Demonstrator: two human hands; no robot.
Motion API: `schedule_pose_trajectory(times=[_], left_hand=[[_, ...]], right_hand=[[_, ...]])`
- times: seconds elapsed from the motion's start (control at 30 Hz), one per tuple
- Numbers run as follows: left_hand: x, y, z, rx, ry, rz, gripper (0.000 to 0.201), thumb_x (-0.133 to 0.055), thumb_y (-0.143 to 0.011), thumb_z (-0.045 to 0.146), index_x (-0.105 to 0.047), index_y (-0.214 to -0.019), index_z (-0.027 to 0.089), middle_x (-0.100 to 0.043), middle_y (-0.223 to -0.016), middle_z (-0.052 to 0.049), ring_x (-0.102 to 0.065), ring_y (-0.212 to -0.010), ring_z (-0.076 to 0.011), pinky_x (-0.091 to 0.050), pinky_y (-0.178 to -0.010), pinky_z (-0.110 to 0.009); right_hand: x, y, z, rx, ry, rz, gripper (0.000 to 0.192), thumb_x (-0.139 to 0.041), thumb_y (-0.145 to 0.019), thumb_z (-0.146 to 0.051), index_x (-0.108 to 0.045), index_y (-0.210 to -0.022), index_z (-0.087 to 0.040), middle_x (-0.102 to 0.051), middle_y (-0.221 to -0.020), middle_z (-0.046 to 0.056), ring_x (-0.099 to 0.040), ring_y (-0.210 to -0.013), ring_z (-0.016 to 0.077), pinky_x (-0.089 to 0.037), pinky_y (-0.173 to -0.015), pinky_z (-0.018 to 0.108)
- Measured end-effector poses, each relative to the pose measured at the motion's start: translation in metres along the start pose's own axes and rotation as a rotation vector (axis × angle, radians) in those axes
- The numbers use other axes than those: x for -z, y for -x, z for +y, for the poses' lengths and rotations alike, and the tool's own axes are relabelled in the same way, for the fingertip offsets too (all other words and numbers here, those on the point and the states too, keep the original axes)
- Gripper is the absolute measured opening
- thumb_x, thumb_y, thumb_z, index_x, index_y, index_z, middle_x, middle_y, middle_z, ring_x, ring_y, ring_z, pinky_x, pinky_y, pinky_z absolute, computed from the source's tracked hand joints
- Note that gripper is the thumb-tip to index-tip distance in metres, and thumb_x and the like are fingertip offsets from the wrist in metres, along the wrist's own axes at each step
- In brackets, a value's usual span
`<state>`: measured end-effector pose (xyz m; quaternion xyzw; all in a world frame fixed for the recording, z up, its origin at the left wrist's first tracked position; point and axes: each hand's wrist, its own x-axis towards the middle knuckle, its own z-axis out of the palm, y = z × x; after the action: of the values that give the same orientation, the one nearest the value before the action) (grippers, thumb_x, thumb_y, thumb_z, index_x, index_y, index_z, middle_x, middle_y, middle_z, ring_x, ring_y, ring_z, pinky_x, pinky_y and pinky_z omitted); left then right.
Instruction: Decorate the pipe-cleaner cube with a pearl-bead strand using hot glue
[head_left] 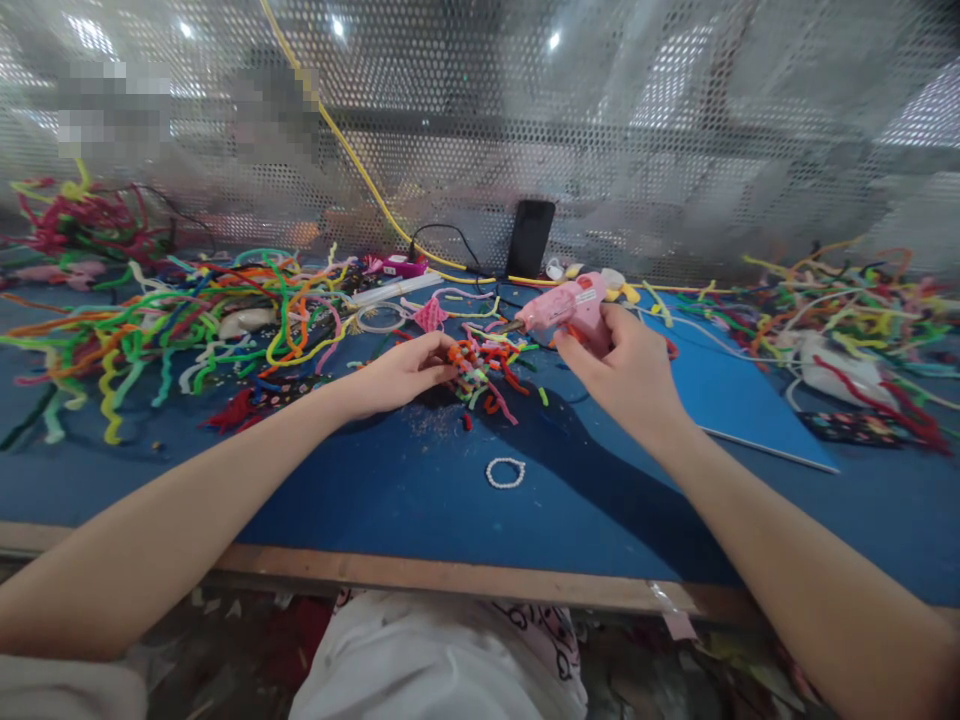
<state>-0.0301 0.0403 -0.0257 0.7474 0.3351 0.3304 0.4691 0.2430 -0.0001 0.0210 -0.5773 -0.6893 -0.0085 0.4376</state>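
Note:
My right hand [630, 365] is closed round the handle of a pink hot glue gun [559, 303], held above the table with its nozzle pointing left. Below and left of the nozzle lies a small bundle of multicoloured pipe cleaner pieces [474, 378]. The fingers of my left hand [405, 375] pinch this bundle at its left edge; the fingertips are partly hidden. Short loose pipe cleaner bits are scattered around it. Nearer to me, a white beaded ring [505, 473] lies flat on the blue table.
Tangled pipe cleaners [277, 300] cover the left side, with another heap [847, 310] at right. A blue board [739, 400] lies beneath my right wrist. A dark phone [531, 238] leans against the perforated metal screen [622, 130]. A yellow cable [352, 155] hangs down the screen.

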Motion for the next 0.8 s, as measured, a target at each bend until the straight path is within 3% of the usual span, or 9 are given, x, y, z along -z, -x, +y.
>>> schedule_pose_trajectory(times=[0.17,0.27,0.43,0.57,0.67,0.8], left_hand=[[-0.001,-0.003,0.0,0.096,0.052,0.179,0.014,-0.06,-0.093,0.024,-0.057,-0.104,0.018,-0.069,-0.1,-0.004,-0.066,-0.096,-0.0188,-0.052,-0.092,-0.038],[-0.001,-0.004,0.003,0.107,0.115,0.35,0.012,-0.059,-0.092,0.017,-0.057,-0.104,0.017,-0.069,-0.103,-0.004,-0.067,-0.098,-0.017,-0.052,-0.096,-0.036],[0.007,-0.008,0.004,0.144,0.168,0.609,0.015,-0.057,-0.095,0.022,-0.056,-0.109,0.018,-0.07,-0.098,-0.005,-0.069,-0.089,-0.0171,-0.055,-0.085,-0.033],[0.016,-0.009,0.003,-0.002,0.089,0.824,0.023,-0.059,-0.092,0.019,-0.056,-0.115,0.02,-0.069,-0.101,-0.005,-0.068,-0.092,-0.0173,-0.055,-0.084,-0.032],[0.011,-0.006,0.01,-0.123,0.15,0.71,0.033,-0.058,-0.093,0.019,-0.056,-0.125,0.024,-0.069,-0.108,-0.004,-0.069,-0.094,-0.0172,-0.057,-0.083,-0.032],[-0.007,0.001,0.023,0.045,0.252,0.448,0.031,-0.056,-0.096,0.026,-0.057,-0.127,0.025,-0.069,-0.108,-0.006,-0.068,-0.079,-0.0165,-0.058,-0.066,-0.03]], right_hand=[[-0.001,-0.001,0.001,-0.011,-0.011,0.012,0.02,-0.066,-0.079,-0.041,-0.057,-0.081,-0.023,-0.058,-0.067,0.003,-0.047,-0.059,0.0181,-0.035,-0.056,0.033],[-0.001,-0.001,0.002,-0.026,0.01,0.003,0.022,-0.066,-0.078,-0.043,-0.056,-0.08,-0.023,-0.058,-0.066,0.003,-0.047,-0.058,0.0182,-0.035,-0.056,0.033],[-0.002,0.0,0.004,-0.062,0.044,-0.013,0.024,-0.065,-0.078,-0.045,-0.056,-0.08,-0.023,-0.057,-0.064,0.002,-0.047,-0.058,0.0184,-0.035,-0.056,0.034],[-0.003,-0.001,0.005,-0.067,0.069,-0.007,0.024,-0.065,-0.078,-0.046,-0.055,-0.079,-0.023,-0.054,-0.062,0.001,-0.046,-0.056,0.018,-0.036,-0.057,0.035],[-0.003,-0.001,0.004,-0.064,0.077,-0.004,0.024,-0.066,-0.079,-0.045,-0.055,-0.079,-0.024,-0.054,-0.062,0.001,-0.045,-0.056,0.0179,-0.036,-0.057,0.035],[-0.002,0.0,0.003,-0.069,0.053,0.002,0.024,-0.066,-0.08,-0.044,-0.053,-0.075,-0.024,-0.054,-0.062,0.0,-0.045,-0.057,0.0177,-0.034,-0.056,0.034]])
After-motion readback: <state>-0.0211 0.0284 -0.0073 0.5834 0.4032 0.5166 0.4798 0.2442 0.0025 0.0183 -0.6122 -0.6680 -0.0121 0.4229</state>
